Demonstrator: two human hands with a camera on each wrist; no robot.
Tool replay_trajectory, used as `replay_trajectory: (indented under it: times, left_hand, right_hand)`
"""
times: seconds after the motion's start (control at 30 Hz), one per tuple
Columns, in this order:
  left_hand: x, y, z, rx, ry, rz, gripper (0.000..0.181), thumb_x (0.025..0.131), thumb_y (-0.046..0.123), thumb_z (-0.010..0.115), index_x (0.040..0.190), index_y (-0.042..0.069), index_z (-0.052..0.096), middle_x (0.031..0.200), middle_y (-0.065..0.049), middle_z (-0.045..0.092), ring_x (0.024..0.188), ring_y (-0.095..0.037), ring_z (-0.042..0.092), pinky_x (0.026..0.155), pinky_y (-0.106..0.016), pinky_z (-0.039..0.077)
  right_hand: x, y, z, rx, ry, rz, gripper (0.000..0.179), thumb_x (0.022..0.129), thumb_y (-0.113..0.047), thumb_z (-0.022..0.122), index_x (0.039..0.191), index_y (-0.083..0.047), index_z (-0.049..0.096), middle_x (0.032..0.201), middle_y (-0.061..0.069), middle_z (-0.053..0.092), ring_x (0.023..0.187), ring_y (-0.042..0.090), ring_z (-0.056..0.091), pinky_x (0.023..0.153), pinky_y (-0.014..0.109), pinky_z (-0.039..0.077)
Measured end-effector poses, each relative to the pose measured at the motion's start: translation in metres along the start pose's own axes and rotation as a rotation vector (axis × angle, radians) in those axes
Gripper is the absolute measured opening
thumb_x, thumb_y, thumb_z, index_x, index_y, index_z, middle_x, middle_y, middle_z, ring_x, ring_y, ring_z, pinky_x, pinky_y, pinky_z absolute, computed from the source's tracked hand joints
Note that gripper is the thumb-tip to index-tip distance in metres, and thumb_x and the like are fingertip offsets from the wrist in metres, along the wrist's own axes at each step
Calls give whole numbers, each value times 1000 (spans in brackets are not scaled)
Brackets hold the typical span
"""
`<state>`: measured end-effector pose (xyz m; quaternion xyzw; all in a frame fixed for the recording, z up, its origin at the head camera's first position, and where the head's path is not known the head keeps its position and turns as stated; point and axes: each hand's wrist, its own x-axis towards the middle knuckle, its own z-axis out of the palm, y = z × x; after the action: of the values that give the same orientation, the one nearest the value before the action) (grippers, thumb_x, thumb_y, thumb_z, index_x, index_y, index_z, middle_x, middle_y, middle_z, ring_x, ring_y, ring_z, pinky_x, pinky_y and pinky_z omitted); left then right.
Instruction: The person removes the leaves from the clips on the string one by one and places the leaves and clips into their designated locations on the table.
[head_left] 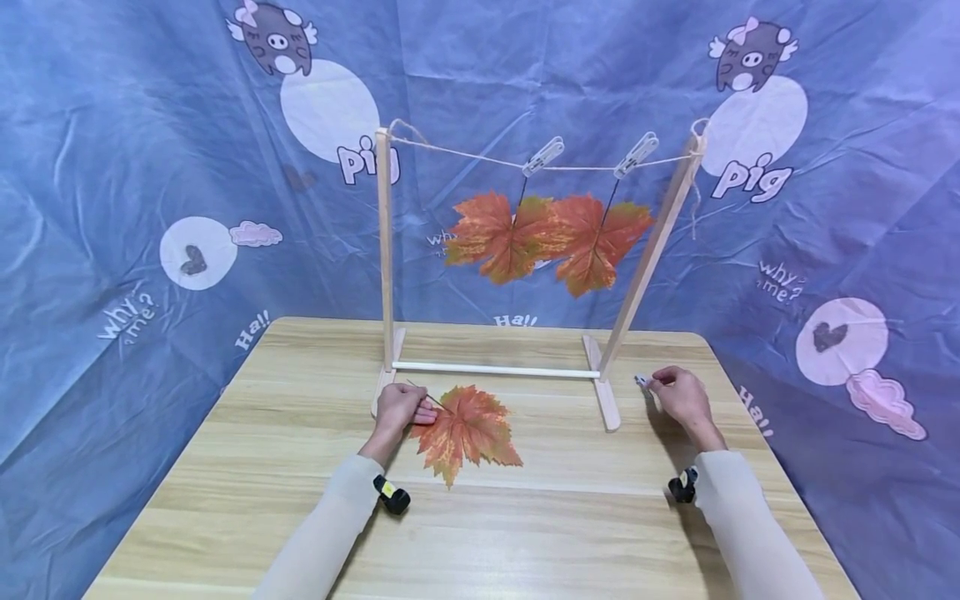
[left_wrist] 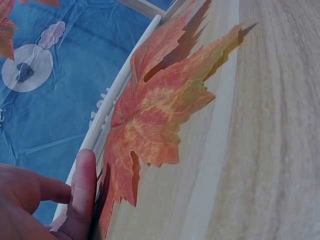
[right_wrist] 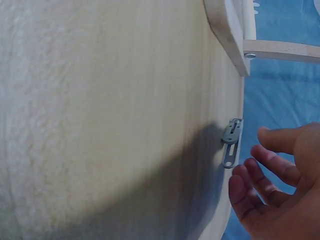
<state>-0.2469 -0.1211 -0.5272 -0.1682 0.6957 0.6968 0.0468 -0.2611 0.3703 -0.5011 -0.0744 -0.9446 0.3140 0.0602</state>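
Note:
A red-orange maple leaf (head_left: 468, 425) lies low over the table, seen edge-on in the left wrist view. My left hand (head_left: 403, 407) pinches it by its dark stem; the fingers hide part of that stem. At the right, my right hand (head_left: 681, 396) reaches toward a small grey clothespin (right_wrist: 231, 142) lying on the table. In the right wrist view its thumb and fingers are parted, with the fingertips just beside the clothespin.
A wooden stand (head_left: 386, 250) carries a string (head_left: 480, 158) between its posts. Two clothespins (head_left: 543, 157) on the string hold two maple leaves (head_left: 596, 242) by their stems. A white rod (head_left: 495, 369) joins the feet. Behind the wooden table (head_left: 510, 533) hangs a blue cloth (head_left: 150, 67).

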Motion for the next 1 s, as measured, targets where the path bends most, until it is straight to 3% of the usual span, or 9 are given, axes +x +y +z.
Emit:
replay_trajectory:
  times: [0.17, 0.47, 0.63, 0.77, 1.0]
  left_hand:
    - [1, 0, 2, -2, 11, 0, 22, 102, 3, 60, 115, -15, 63, 67, -8, 70, 46, -10, 68, 51, -23, 63]
    - [2, 5, 4, 14, 21, 25, 19, 100, 2, 60, 114, -10, 63, 76, -10, 72, 52, -10, 68, 50, -21, 61]
    - [3, 14, 8, 1, 36, 37, 19, 98, -1, 60, 113, -10, 64, 86, -18, 74, 56, -11, 70, 54, -23, 64]
    - [2, 25, 10, 22, 35, 57, 18, 99, 1, 62, 113, -10, 67, 84, -13, 73, 59, -11, 71, 60, -26, 66]
    - [-2, 52, 15, 34, 7, 112, 20, 101, 5, 62, 113, -9, 68, 88, -14, 75, 64, -10, 70, 63, -25, 65]
  right_hand:
    - [0, -7, -5, 25, 91, -2, 26, 104, -19, 61, 113, 4, 71, 110, 26, 71, 92, 36, 64, 73, 35, 46]
    - [1, -41, -21, 51, 221, -53, 34, 104, -33, 60, 99, -1, 69, 94, 21, 72, 81, 33, 64, 70, 34, 44]
    - [4, -63, -29, 113, 279, -123, 37, 105, -37, 60, 86, -6, 66, 75, 4, 63, 70, 22, 56, 65, 28, 41]
    - [7, -79, -35, 146, 294, -213, 39, 105, -38, 63, 80, -9, 66, 65, -7, 60, 62, 11, 53, 61, 24, 39]
    - [9, -109, -46, 200, 281, -346, 41, 106, -37, 66, 80, -7, 67, 70, 13, 68, 50, 4, 53, 48, 20, 41]
